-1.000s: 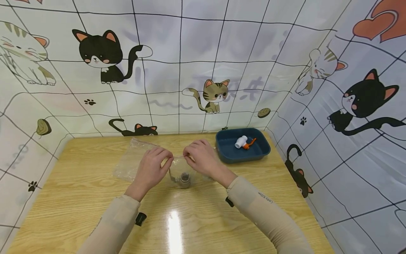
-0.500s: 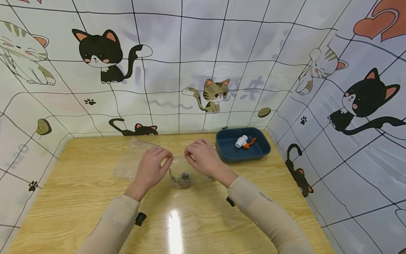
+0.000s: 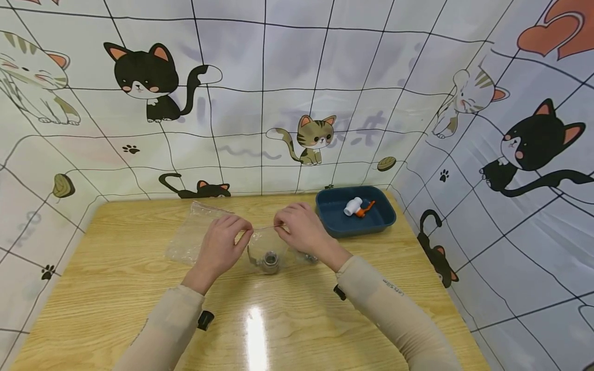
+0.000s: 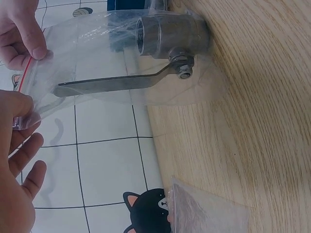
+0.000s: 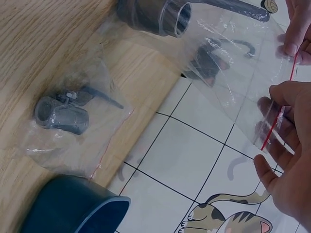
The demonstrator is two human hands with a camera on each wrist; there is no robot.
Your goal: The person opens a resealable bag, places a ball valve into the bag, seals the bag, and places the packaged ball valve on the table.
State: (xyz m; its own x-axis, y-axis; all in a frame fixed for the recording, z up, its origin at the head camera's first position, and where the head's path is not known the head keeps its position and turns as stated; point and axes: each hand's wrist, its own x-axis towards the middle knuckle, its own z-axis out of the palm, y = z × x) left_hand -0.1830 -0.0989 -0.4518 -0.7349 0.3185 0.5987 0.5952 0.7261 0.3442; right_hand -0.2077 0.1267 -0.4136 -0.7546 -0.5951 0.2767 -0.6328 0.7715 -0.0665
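Working the zip on this bag (image 4: 109,60) looks like the step in hand, though sealing or opening, I honestly can't tell. Left hand (image 3: 223,241) is pinching one end of the red strip (image 4: 25,72), right hand (image 3: 302,228) is pinching it farther along. Metal valve (image 4: 177,36) is inside, down at the bottom of the bag on the table (image 3: 116,288), lever (image 4: 112,83) toward the zip. Next move, I'd guess, wants the left grip firm while the right runs along the strip. Small valve (image 5: 73,119), also bagged, sits near the blue tub (image 3: 359,233).
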